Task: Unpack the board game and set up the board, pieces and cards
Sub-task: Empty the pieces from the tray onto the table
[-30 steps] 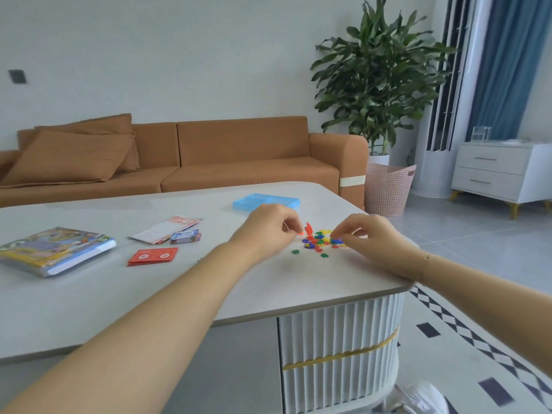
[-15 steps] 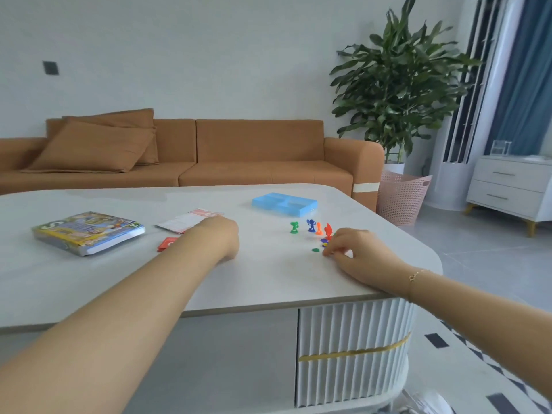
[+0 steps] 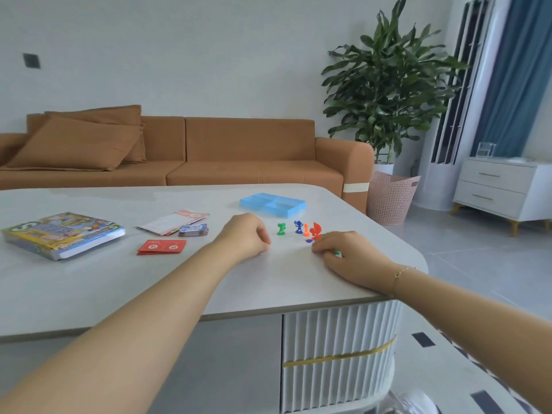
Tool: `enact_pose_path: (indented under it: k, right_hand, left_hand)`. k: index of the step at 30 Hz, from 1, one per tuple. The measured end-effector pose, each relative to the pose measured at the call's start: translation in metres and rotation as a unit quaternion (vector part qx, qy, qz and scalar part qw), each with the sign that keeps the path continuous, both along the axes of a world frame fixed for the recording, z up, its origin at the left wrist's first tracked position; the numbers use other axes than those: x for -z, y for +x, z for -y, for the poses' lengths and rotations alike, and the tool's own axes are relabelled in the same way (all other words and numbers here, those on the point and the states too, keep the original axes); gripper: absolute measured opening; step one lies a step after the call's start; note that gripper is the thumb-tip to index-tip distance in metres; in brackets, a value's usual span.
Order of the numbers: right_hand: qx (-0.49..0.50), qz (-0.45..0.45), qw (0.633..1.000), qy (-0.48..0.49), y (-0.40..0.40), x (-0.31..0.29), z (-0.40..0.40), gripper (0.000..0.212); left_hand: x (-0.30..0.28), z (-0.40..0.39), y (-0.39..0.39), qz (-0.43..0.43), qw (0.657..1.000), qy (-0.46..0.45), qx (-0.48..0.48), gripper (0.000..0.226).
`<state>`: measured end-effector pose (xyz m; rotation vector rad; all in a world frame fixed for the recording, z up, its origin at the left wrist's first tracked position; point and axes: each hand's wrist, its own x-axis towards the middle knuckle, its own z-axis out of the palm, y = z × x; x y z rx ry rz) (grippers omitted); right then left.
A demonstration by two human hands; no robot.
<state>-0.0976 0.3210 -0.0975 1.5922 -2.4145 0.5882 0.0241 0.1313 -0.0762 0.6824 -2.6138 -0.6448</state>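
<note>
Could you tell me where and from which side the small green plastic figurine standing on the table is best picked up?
Pinch the small green plastic figurine by its narrow upright body, above the wider base, coming straight down from above. It stands apart on the white table, with open space all round, and the left hand lies nearest.

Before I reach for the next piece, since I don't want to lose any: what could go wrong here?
The right hand rests close beside the standing red figure and orange figure; a sweep could topple them. Small bits under its fingers, like the green piece, sit not far from the table edge and might slide off.
</note>
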Motion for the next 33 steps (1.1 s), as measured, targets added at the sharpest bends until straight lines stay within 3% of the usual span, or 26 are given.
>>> enact_pose_path:
  k: [4, 8, 19, 22, 25, 29, 33]
  right_hand:
    - [0.004, 0.083, 0.987, -0.136, -0.007, 0.002, 0.002, 0.03]
    - [0.023, 0.154, 0.964, -0.217, -0.015, -0.004, 0.009, 0.032]
    - [0.025, 0.182, 0.946, -0.268, -0.009, -0.013, 0.032, 0.033]
    - [0.009, 0.188, 0.948, -0.256, 0.007, -0.016, 0.047, 0.032]
    - [-0.012, 0.169, 0.96, -0.222, 0.026, -0.02, 0.072, 0.028]
    - [-0.016, 0.156, 0.983, -0.092, 0.041, -0.023, 0.116, 0.026]
    - [-0.048, 0.17, 0.984, 0.012, 0.058, -0.025, 0.172, 0.053]
  left_hand:
    - [0.011, -0.02, -0.024, -0.065, 0.998, 0.009, 0.021, 0.012]
    - [0.02, -0.037, -0.043, -0.102, 0.993, -0.038, 0.05, 0.021]
    - [0.001, -0.014, -0.018, -0.099, 0.985, -0.138, 0.024, 0.013]
    - [-0.009, 0.02, 0.01, -0.082, 0.987, -0.134, -0.033, 0.016]
    - [-0.007, 0.062, 0.04, 0.0, 0.987, -0.132, -0.094, 0.015]
    - [0.003, 0.098, 0.068, 0.11, 0.972, -0.16, -0.135, 0.019]
    - [0.004, 0.114, 0.09, 0.137, 0.985, -0.059, -0.084, 0.032]
